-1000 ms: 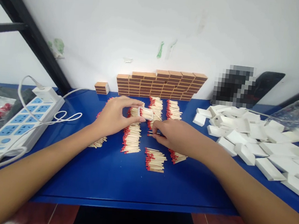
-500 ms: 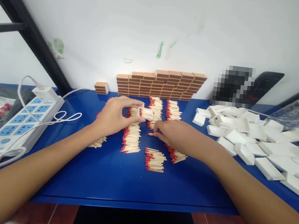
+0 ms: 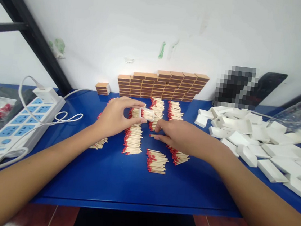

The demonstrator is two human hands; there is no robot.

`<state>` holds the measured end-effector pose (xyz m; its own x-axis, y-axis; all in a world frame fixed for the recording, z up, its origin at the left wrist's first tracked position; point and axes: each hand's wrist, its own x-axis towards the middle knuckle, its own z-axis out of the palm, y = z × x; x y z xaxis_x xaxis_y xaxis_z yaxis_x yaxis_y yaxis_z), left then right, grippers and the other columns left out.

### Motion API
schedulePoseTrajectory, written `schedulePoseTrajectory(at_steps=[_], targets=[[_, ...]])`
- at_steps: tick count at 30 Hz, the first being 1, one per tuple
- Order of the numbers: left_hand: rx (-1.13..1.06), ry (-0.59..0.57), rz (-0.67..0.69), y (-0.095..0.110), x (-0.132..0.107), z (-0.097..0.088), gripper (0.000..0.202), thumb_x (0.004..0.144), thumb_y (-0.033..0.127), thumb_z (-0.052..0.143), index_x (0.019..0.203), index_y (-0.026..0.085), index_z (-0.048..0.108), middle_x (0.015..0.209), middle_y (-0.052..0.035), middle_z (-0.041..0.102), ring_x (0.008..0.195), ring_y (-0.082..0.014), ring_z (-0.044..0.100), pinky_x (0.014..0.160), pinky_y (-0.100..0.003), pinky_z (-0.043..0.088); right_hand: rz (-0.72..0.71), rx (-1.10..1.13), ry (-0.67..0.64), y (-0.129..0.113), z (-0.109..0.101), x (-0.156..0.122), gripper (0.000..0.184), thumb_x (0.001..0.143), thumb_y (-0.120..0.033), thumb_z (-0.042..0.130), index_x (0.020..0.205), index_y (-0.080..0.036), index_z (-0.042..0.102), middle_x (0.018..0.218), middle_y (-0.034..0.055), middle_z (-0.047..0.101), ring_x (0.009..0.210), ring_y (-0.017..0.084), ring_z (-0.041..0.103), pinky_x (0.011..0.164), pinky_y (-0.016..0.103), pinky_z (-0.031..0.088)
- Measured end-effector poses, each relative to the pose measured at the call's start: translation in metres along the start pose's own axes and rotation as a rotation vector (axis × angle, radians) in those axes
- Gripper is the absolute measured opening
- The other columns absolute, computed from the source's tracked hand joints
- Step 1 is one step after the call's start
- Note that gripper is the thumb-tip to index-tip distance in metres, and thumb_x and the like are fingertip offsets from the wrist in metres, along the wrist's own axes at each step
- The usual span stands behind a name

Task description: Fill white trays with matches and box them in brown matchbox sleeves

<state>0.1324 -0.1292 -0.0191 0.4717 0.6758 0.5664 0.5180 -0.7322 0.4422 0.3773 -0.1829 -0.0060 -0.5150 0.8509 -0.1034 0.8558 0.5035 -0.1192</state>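
My left hand (image 3: 116, 118) holds a small white matchbox tray (image 3: 147, 114) partly filled with red-tipped matches, pinched between thumb and fingers above the blue table (image 3: 110, 181). My right hand (image 3: 176, 135) is closed in a pinch on a few matches (image 3: 152, 135) lying on the table just below the tray. Rows of red-tipped matches surround both hands: one pile (image 3: 133, 140) under the left hand, another (image 3: 156, 161) in front of the right hand, more (image 3: 174, 110) behind.
Brown matchbox sleeves (image 3: 161, 84) are stacked against the white wall. A heap of white empty trays (image 3: 255, 143) covers the table's right side. A white power strip (image 3: 23, 120) with cables lies at the left edge. A plastic bag (image 3: 299, 115) sits far right.
My right hand's fingers have shifted slightly while pinching matches on the table. The left hand and its tray have stayed almost still.
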Motion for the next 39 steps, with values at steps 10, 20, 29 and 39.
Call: schedulePoseTrajectory(at_steps=[10, 20, 29, 39], targets=[[0.011, 0.002, 0.012, -0.001, 0.0, 0.0, 0.045, 0.082, 0.051, 0.085, 0.116, 0.021, 0.077, 0.117, -0.0063, 0.08, 0.109, -0.0255, 0.075, 0.097, -0.04, 0.057, 0.077, -0.071, -0.114, -0.015, -0.006, 0.003, 0.019, 0.108, -0.031, 0.052, 0.103, -0.017, 0.064, 0.088, 0.009, 0.076, 0.076, 0.022, 0.067, 0.058, 0.03, 0.031], [-0.034, -0.011, 0.001, 0.003, 0.0, 0.001, 0.048, 0.077, 0.051, 0.09, 0.114, 0.023, 0.079, 0.116, -0.0052, 0.08, 0.107, -0.0249, 0.076, 0.099, -0.039, 0.057, 0.07, 0.157, 0.289, 0.002, -0.013, 0.0, 0.011, 0.106, -0.027, 0.052, 0.106, -0.021, 0.062, 0.079, 0.0009, 0.067, 0.068, 0.017, 0.054, 0.064, 0.028, 0.031], [-0.118, -0.034, -0.005, 0.011, -0.003, 0.003, 0.052, 0.073, 0.054, 0.091, 0.113, 0.024, 0.08, 0.11, -0.0053, 0.081, 0.104, -0.0252, 0.076, 0.094, -0.036, 0.06, 0.05, 0.198, 0.408, -0.003, -0.005, 0.006, 0.015, 0.105, -0.031, 0.051, 0.106, -0.019, 0.06, 0.068, -0.0032, 0.055, 0.06, 0.015, 0.044, 0.062, 0.028, 0.028], [-0.164, -0.044, -0.042, 0.011, -0.004, 0.005, 0.054, 0.073, 0.057, 0.09, 0.114, 0.024, 0.08, 0.113, -0.0067, 0.081, 0.105, -0.0263, 0.077, 0.097, -0.037, 0.063, 0.016, 0.181, 0.435, -0.003, -0.005, 0.005, 0.017, 0.103, -0.033, 0.054, 0.107, -0.019, 0.064, 0.061, -0.0055, 0.048, 0.057, 0.015, 0.043, 0.06, 0.027, 0.027]])
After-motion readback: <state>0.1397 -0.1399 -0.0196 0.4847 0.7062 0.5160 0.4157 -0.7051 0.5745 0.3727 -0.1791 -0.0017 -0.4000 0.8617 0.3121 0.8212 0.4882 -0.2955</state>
